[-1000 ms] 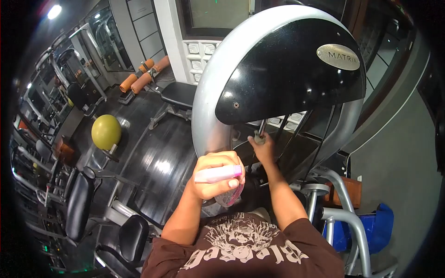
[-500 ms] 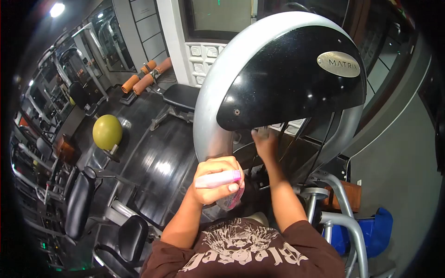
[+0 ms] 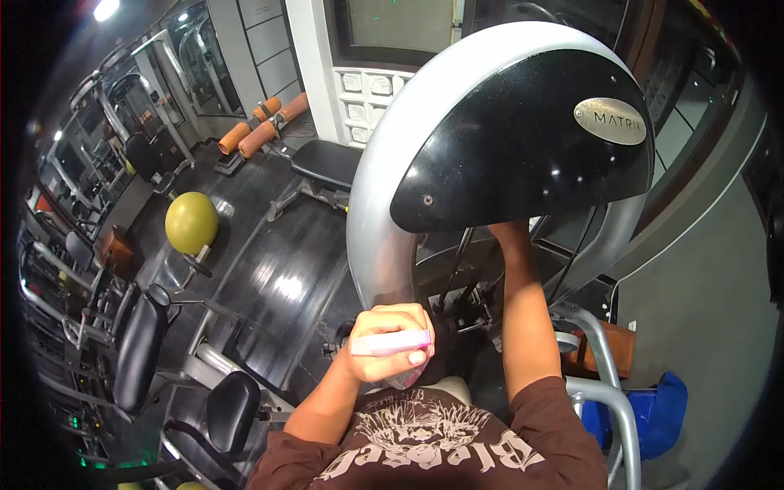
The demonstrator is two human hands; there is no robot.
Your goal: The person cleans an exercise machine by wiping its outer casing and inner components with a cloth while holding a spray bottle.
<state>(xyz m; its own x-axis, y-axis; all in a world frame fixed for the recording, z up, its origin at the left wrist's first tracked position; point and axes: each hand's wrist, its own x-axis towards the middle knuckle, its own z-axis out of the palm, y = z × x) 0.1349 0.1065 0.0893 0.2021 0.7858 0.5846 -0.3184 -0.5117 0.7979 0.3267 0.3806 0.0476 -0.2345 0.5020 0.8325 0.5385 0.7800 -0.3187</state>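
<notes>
My left hand (image 3: 387,339) is wrapped round a spray bottle with a white and pink head (image 3: 392,342); part of its see-through, pinkish body shows below the fingers. It is in front of my chest, near the silver curved frame (image 3: 380,220) of a gym machine. My right hand (image 3: 508,231) reaches in beneath the machine's glossy black cover (image 3: 506,147), beside dark rods or cables. The cover hides its fingers, so whatever they hold or touch does not show. An oval MATRIX plate (image 3: 610,122) sits on the cover.
A yellow-green exercise ball (image 3: 192,223) lies to the left, near black padded seats (image 3: 233,411). A bench (image 3: 325,163) and orange foam rollers (image 3: 260,137) stand farther back. At right are silver tubes (image 3: 600,343), a brown wooden box (image 3: 616,349) and a blue item (image 3: 660,416).
My right hand has moved right and farther in beneath the black cover, so its fingers are now hidden. My left hand has lowered slightly, still gripping the spray bottle.
</notes>
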